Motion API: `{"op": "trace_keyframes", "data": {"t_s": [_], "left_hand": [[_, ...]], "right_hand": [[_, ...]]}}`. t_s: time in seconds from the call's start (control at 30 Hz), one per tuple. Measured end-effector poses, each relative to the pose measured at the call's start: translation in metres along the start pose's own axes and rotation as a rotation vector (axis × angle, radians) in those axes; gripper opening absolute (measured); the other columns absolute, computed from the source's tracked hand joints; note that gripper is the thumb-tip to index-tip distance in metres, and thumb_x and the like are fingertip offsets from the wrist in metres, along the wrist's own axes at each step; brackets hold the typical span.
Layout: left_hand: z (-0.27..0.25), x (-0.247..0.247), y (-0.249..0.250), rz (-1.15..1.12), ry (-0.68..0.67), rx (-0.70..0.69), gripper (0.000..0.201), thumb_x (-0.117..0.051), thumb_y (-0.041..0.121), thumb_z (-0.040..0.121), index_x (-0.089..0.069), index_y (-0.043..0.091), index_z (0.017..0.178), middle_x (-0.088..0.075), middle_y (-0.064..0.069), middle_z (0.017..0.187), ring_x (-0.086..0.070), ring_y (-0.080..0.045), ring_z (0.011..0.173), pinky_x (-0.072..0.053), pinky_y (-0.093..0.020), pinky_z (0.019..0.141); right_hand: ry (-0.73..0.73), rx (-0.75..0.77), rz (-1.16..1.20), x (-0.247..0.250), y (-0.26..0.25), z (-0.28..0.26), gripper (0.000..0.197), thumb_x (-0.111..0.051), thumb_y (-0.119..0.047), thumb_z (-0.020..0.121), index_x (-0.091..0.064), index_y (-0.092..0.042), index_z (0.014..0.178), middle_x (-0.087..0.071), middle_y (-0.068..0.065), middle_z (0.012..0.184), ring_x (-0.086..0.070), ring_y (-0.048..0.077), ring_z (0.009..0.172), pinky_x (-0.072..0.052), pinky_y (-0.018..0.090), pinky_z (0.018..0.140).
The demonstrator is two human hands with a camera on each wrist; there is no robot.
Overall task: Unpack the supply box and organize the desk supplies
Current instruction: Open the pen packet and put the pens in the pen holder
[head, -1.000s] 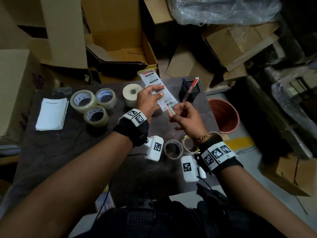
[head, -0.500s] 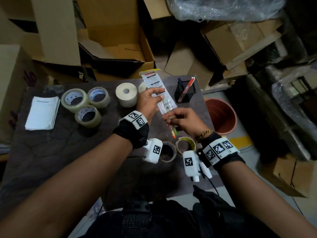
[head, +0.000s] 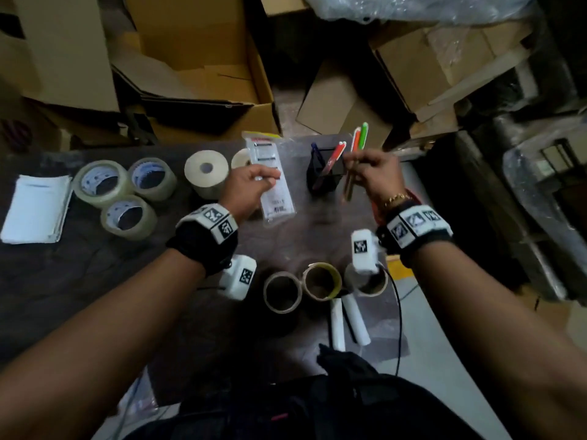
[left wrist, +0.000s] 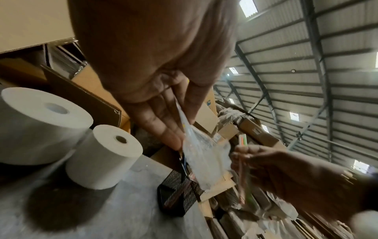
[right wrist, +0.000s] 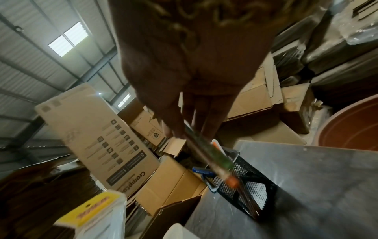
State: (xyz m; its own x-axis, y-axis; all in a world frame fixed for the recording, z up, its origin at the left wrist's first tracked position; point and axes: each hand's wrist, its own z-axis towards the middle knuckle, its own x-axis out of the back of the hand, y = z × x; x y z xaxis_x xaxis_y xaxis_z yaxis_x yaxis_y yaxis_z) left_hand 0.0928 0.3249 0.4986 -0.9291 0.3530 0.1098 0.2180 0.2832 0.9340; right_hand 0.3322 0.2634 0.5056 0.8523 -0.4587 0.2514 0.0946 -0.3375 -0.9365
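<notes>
My left hand (head: 251, 182) pinches a clear plastic pen packet (head: 273, 185) with a yellow header, held above the dark table (head: 95, 281); the packet (left wrist: 202, 161) hangs between thumb and fingers. To its right, my right hand (head: 371, 173) grips two pens (head: 357, 154), one orange-tipped and one green-tipped, just right of the black mesh pen holder (head: 327, 173). In the right wrist view the pens (right wrist: 208, 155) slant down over the holder (right wrist: 243, 179). The holder contains a red pen (head: 333, 154) and a blue one (head: 316, 150).
Three clear tape rolls (head: 124, 192) and a white notepad (head: 36, 208) lie at the left. Two white paper rolls (head: 206, 173) stand behind my left hand. Three brown tape rolls (head: 320, 281) and white tubes (head: 346, 319) sit near the front edge. Cardboard boxes (head: 197, 65) crowd the back.
My right hand has drawn the two pens out of the packet and carried them up and right, beside the pen holder. The left hand still holds the packet, now apart from the right.
</notes>
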Motion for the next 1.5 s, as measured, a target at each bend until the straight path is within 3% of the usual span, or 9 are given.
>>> {"op": "trace_keyframes", "data": {"t_s": [0.17, 0.3, 0.43, 0.63, 0.8, 0.93, 1.07, 1.3, 1.5], "left_hand": [[-0.007, -0.011, -0.02, -0.016, -0.058, 0.064, 0.019, -0.056, -0.003, 0.091, -0.067, 0.001, 0.106, -0.066, -0.012, 0.104, -0.063, -0.014, 0.082, -0.055, -0.017, 0.061], [-0.011, -0.008, -0.028, -0.064, -0.023, 0.13, 0.02, -0.056, -0.005, 0.09, -0.065, -0.007, 0.108, -0.066, -0.017, 0.105, -0.063, -0.024, 0.095, -0.055, -0.036, 0.084], [-0.012, -0.005, -0.031, -0.083, -0.003, 0.148, 0.021, -0.055, -0.005, 0.091, -0.064, -0.008, 0.109, -0.065, -0.019, 0.106, -0.063, -0.026, 0.096, -0.056, -0.029, 0.079], [-0.008, -0.009, -0.039, -0.034, -0.036, 0.114, 0.022, -0.055, -0.01, 0.088, -0.068, -0.002, 0.103, -0.067, -0.017, 0.11, -0.064, -0.03, 0.105, -0.052, -0.044, 0.095], [-0.012, -0.027, -0.036, -0.004, -0.124, 0.033, 0.027, -0.056, -0.013, 0.086, -0.069, 0.005, 0.101, -0.066, -0.013, 0.11, -0.062, -0.019, 0.101, -0.054, -0.021, 0.085], [-0.026, -0.035, -0.028, 0.04, -0.199, -0.049, 0.025, -0.056, -0.012, 0.086, -0.069, 0.0, 0.103, -0.066, -0.009, 0.111, -0.06, -0.012, 0.101, -0.049, -0.007, 0.077], [-0.042, -0.034, -0.029, 0.025, -0.226, -0.092, 0.028, -0.057, -0.014, 0.083, -0.07, 0.007, 0.095, -0.068, -0.009, 0.107, -0.062, -0.012, 0.097, -0.05, -0.009, 0.074], [-0.085, -0.015, -0.045, -0.02, -0.409, 0.052, 0.024, -0.054, -0.009, 0.088, -0.066, 0.012, 0.086, -0.066, -0.008, 0.087, -0.063, -0.015, 0.074, -0.055, -0.027, 0.058], [-0.106, 0.01, -0.077, 0.11, -0.366, 0.099, 0.022, -0.055, 0.001, 0.09, -0.062, 0.02, 0.083, -0.062, -0.006, 0.089, -0.055, -0.012, 0.066, -0.042, -0.015, 0.047]], "right_hand": [[0.109, 0.028, -0.03, -0.017, 0.007, 0.07, 0.027, -0.066, 0.001, 0.082, -0.076, -0.023, 0.076, -0.076, 0.002, 0.09, -0.07, 0.018, 0.083, -0.057, 0.028, 0.071], [0.156, 0.074, -0.093, -0.037, 0.023, 0.092, 0.016, -0.071, -0.005, 0.083, -0.078, -0.02, 0.085, -0.076, -0.003, 0.091, -0.07, 0.011, 0.084, -0.056, 0.025, 0.076], [0.127, 0.048, -0.205, -0.046, 0.041, 0.09, 0.019, -0.071, -0.01, 0.085, -0.074, -0.028, 0.081, -0.075, -0.01, 0.092, -0.068, 0.002, 0.084, -0.057, 0.022, 0.081], [0.181, 0.071, -0.264, -0.019, 0.049, 0.072, 0.016, -0.073, -0.016, 0.081, -0.071, -0.028, 0.07, -0.072, -0.008, 0.075, -0.062, 0.006, 0.071, -0.054, 0.026, 0.071], [0.147, 0.101, -0.184, -0.001, 0.039, 0.029, 0.018, -0.064, -0.011, 0.081, -0.068, -0.026, 0.071, -0.071, -0.009, 0.077, -0.062, 0.009, 0.072, -0.054, 0.033, 0.069], [-0.081, -0.068, 0.069, -0.018, 0.032, -0.032, 0.023, -0.054, 0.0, 0.089, -0.064, -0.02, 0.084, -0.068, -0.002, 0.084, -0.065, 0.015, 0.08, -0.051, 0.028, 0.064], [-0.233, -0.192, 0.202, -0.043, 0.035, -0.091, 0.021, -0.059, 0.0, 0.089, -0.061, -0.02, 0.086, -0.063, 0.001, 0.079, -0.062, 0.011, 0.065, -0.05, 0.023, 0.054], [-0.074, -0.159, 0.176, -0.043, 0.061, -0.157, 0.026, -0.058, 0.018, 0.083, -0.061, -0.008, 0.085, -0.057, -0.01, 0.052, -0.05, 0.0, 0.043, -0.039, 0.013, 0.041], [0.0, -0.253, 0.012, -0.03, 0.107, -0.202, 0.024, -0.06, 0.012, 0.084, -0.066, -0.011, 0.084, -0.06, 0.003, 0.073, -0.055, 0.019, 0.064, -0.047, 0.022, 0.053]]}}
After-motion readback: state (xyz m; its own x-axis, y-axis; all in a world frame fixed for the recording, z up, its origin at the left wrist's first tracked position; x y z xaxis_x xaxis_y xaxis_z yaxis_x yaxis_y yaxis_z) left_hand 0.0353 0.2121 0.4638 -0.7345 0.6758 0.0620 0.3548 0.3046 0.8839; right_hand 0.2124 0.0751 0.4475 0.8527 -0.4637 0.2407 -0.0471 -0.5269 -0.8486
